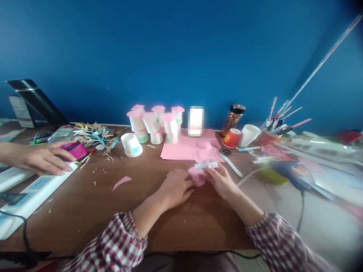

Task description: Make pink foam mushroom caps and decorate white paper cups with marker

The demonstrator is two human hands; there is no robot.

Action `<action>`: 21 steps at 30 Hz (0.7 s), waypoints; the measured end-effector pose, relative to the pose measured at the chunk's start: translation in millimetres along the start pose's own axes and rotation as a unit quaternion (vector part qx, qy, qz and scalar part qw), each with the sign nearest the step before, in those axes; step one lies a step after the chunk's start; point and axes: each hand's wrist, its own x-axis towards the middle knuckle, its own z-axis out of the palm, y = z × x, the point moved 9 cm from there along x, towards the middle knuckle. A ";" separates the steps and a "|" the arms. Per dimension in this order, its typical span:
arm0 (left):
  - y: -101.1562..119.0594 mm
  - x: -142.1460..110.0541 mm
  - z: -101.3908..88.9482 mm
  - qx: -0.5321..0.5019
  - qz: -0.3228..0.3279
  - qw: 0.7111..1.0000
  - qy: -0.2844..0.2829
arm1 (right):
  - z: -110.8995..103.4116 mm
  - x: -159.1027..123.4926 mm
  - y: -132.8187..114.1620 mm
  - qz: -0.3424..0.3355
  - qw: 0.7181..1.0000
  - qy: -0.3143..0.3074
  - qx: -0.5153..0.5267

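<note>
My left hand (177, 189) is low over the brown table, its curled fingers on the left edge of a small pink paper piece (199, 178). My right hand (222, 179) pinches a white tube that looks like a glue stick (200, 165), held sideways just above that paper. Behind them lie pink paper sheets (176, 149) with cut rounded pink pieces (205, 154) on top. Scissors (225, 152) rest at the sheets' right edge. White paper cups topped with pink paper (170, 126) stand stacked at the back, and a single white cup (131, 145) is upside down before them.
At the left, another person's hand (42, 158) rests by a magenta roll (74, 150) and a white power strip (36, 192). A red cup (231, 138), a white cup (249, 135) and a dark-lidded bottle (234, 119) stand back right. A corded tool (292, 175) lies right.
</note>
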 end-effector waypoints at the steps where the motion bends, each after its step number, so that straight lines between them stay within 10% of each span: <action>1: 0.8 0.2 -0.6 0.002 0.004 1.000 -0.001 | -0.5 0.4 0.6 0.000 1.000 0.000 0.004; 14: -2.1 -0.3 0.1 -0.026 -0.004 1.000 0.002 | -3.7 3.6 -3.3 -0.033 0.999 -0.017 -0.032; 21: -1.0 -1.1 -3.6 -0.005 0.008 1.000 0.024 | -3.8 -3.0 -29.3 -0.120 0.944 0.019 -0.308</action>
